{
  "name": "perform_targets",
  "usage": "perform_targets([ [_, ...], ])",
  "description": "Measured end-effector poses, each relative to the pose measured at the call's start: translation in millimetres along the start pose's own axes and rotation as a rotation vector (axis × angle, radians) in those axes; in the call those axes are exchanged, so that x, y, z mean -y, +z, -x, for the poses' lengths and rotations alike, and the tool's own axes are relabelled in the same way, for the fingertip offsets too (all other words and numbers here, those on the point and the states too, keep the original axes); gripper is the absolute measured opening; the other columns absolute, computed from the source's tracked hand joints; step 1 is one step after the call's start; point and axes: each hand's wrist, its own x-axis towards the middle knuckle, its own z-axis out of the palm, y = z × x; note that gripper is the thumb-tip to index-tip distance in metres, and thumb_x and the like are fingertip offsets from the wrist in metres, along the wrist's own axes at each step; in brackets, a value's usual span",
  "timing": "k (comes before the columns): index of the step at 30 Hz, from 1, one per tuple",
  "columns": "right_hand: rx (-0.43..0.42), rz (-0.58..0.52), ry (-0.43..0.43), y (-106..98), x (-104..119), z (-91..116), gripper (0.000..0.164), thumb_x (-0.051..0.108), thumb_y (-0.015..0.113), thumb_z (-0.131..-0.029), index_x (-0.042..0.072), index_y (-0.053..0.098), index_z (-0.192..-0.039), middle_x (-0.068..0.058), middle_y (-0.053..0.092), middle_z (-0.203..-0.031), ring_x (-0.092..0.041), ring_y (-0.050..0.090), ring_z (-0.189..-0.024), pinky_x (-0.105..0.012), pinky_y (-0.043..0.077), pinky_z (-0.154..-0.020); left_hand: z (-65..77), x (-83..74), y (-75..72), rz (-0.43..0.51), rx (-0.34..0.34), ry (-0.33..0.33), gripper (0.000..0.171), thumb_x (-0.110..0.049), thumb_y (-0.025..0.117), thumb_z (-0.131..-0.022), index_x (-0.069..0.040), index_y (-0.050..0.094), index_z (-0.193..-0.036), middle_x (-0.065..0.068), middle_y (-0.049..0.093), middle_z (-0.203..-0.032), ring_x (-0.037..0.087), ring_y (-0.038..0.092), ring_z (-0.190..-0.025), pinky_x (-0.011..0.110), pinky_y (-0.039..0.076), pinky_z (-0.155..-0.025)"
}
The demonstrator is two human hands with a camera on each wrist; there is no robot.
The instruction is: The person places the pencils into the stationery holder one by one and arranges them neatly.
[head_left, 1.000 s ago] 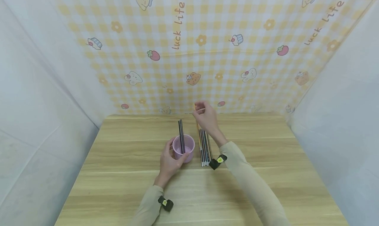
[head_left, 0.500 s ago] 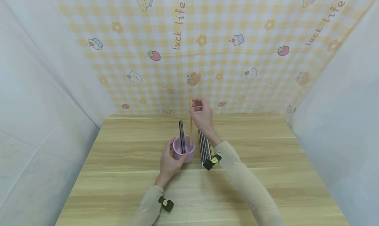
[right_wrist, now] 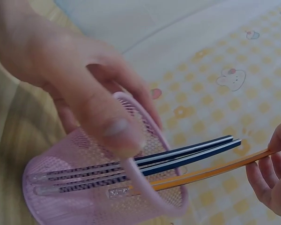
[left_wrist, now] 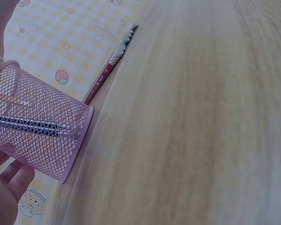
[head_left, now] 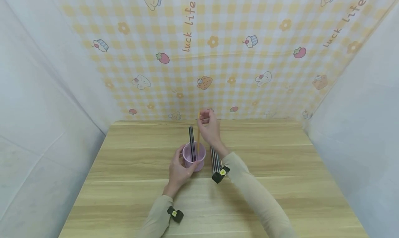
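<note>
My left hand (head_left: 180, 170) holds a pink mesh pen cup (head_left: 201, 161) upright on the table, its thumb over the near rim in the right wrist view. Two dark blue, white-striped pencils (right_wrist: 192, 150) lean inside, eraser ends down. With its fingertips my right hand (head_left: 210, 129) pinches a yellow-orange pencil (right_wrist: 206, 176) near its upper end. That pencil's lower end, with the eraser, is inside the cup, above the bottom. Right of the cup lie several pencils (head_left: 215, 160) side by side, partly hidden by my right forearm.
The wooden table (head_left: 140, 155) meets a yellow checked cloth (head_left: 174, 68) at its back edge. White sheets (head_left: 46, 109) stand on both sides. In the left wrist view, the eraser ends of the lying pencils (left_wrist: 100, 82) show beyond the cup.
My right hand has carried the yellow-orange pencil left from beside the lying pencils, over the cup, then lowered its end inside. My left hand and the cup have stayed put.
</note>
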Motion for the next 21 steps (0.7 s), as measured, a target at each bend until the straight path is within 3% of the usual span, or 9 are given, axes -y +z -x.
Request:
perform_targets([
  [9,0.062,-0.004,0.011,6,-13,13,0.029,-0.010,0.063,-0.087,-0.003,0.058,-0.115,-0.022,0.066,-0.103,-0.032,0.068,-0.090,-0.030,0.063,-0.080,-0.8,0.5,0.9,0.039,0.003,-0.019,0.085,-0.020,0.092,-0.072,-0.006,0.049,-0.144,0.016,0.062,-0.134,0.035,0.063,-0.116,0.048,0.062,-0.089],
  [14,0.075,-0.004,0.010,9,-20,18,0.029,-0.011,0.064,-0.086,-0.004,0.059,-0.114,-0.024,0.067,-0.102,-0.034,0.069,-0.088,-0.033,0.063,-0.079,-0.3,-2.2,2.7,0.054,-0.007,-0.026,0.087,-0.009,0.091,-0.070,0.003,0.047,-0.144,0.026,0.060,-0.133,0.046,0.061,-0.116,0.059,0.060,-0.087],
  [21,0.097,0.015,0.019,10,-25,25,0.032,-0.009,0.063,-0.087,-0.007,0.057,-0.119,-0.023,0.066,-0.105,-0.034,0.068,-0.090,-0.031,0.064,-0.078,-0.9,-32.6,-3.8,0.073,0.005,-0.011,0.082,-0.006,0.088,-0.073,0.014,0.046,-0.141,0.034,0.058,-0.131,0.052,0.060,-0.114,0.064,0.058,-0.086],
])
